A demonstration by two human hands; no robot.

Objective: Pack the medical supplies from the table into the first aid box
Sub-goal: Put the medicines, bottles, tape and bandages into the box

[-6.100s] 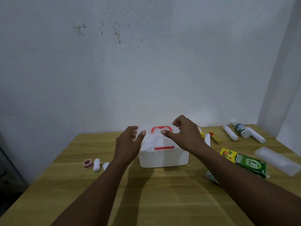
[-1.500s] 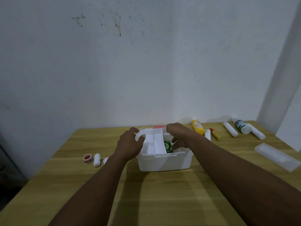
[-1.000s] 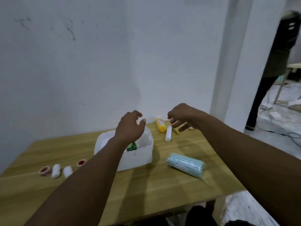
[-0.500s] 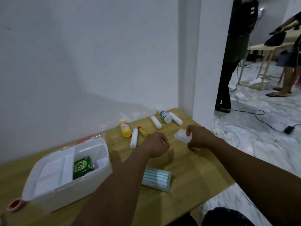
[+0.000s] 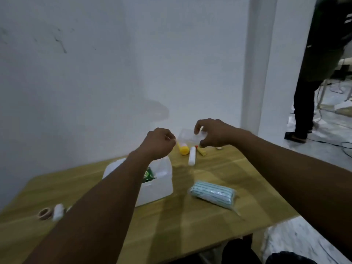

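Observation:
The white first aid box stands open on the wooden table, partly behind my left forearm, with a green packet inside. My right hand is raised above the table's far side and grips a clear plastic case. My left hand hovers just left of the case with fingers curled in and nothing visible in them. Below the hands lie a yellow bottle, a white tube and a small yellow tube.
A wrapped pack of face masks lies right of the box. A tape roll and a white bandage roll lie at the left. The table's right edge is near; a person stands beyond it by the pillar.
My right hand has lifted the clear case off the table and carried it left, above the bottle and tubes. My left hand rose with it. The view swung back left toward the box.

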